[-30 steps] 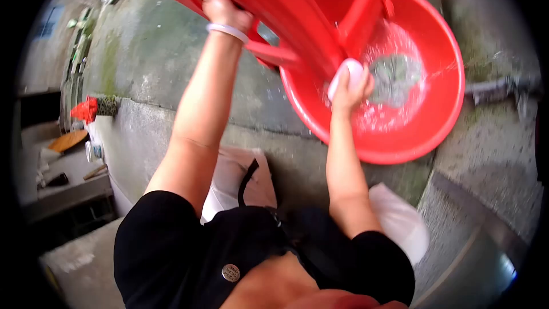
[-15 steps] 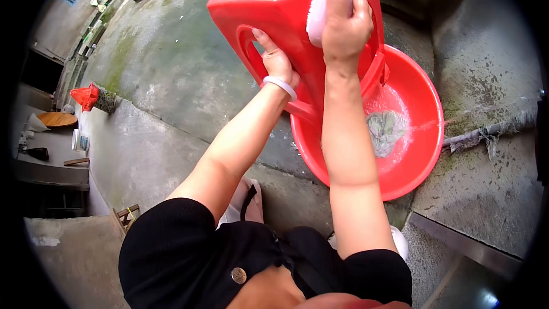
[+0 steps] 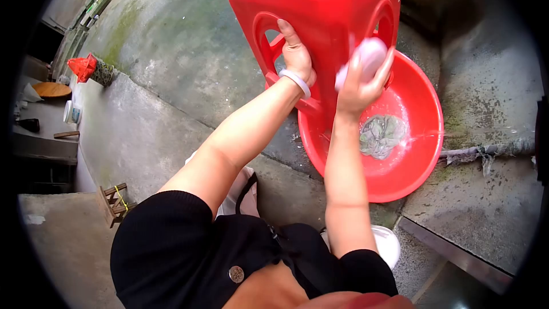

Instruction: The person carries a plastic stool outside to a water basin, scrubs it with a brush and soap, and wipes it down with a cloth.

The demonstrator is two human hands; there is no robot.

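Place: a household yard, apparently, floored in weathered concrete (image 3: 154, 106)
Ground: stained by green growth (image 3: 122, 34) and crossed by a long seam
Washing spot: water is held in a red plastic basin (image 3: 400, 186), set near a ragged, pipe-like length (image 3: 494, 150)
Side ledge: a round wooden board (image 3: 52, 90) is laid among small items
Furniture: a small wooden frame (image 3: 110, 205) is seen, its type unclear

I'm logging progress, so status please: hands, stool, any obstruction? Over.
Left hand gripping stool by side opening. Right hand holding brush at stool's side, contact unclear. Stool partly over basin. Nothing visible blocking brush.
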